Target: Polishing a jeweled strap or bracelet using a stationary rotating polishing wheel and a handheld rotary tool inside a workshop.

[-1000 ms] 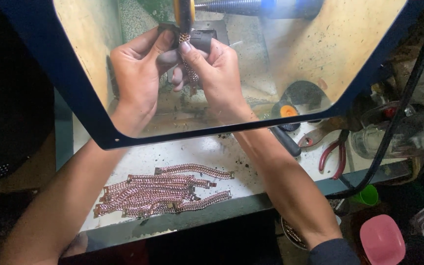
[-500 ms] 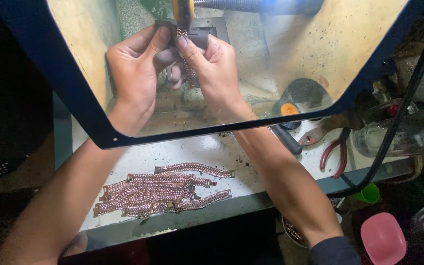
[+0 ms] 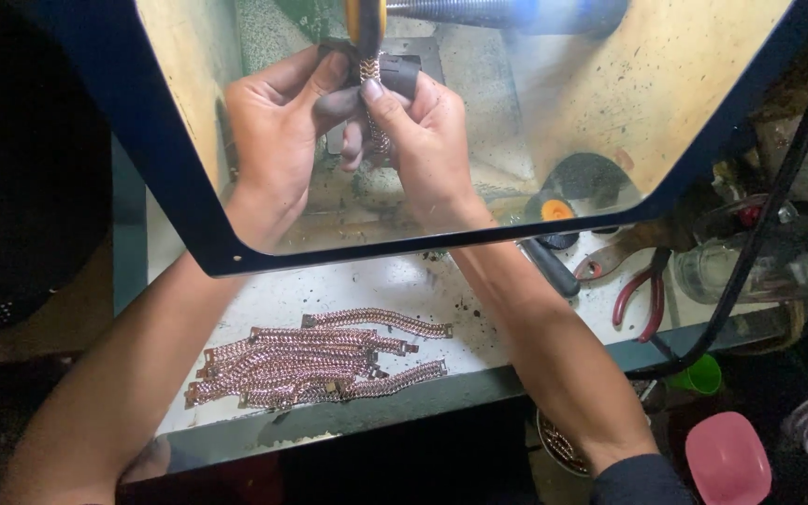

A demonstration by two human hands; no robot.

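Behind a clear shield with a dark blue frame (image 3: 180, 187), my left hand (image 3: 278, 131) and my right hand (image 3: 427, 140) together grip a copper-coloured chain bracelet (image 3: 373, 103) wrapped over a dark block. The bracelet's top is pressed up against a spinning yellow-edged polishing wheel (image 3: 364, 23) on a horizontal shaft (image 3: 507, 11). The bracelet's loose end hangs down between my palms.
A pile of several similar chain bracelets (image 3: 315, 360) lies on the white bench in front of the shield. Red-handled pliers (image 3: 642, 295) and a dark-handled tool (image 3: 549, 266) lie to the right, beside a glass jar (image 3: 750, 266), a black cable (image 3: 759, 224), a green cup (image 3: 699, 376) and a pink cup (image 3: 727, 458).
Both hands have lifted the bracelet slightly higher, up to the wheel. The pile on the bench is unchanged.
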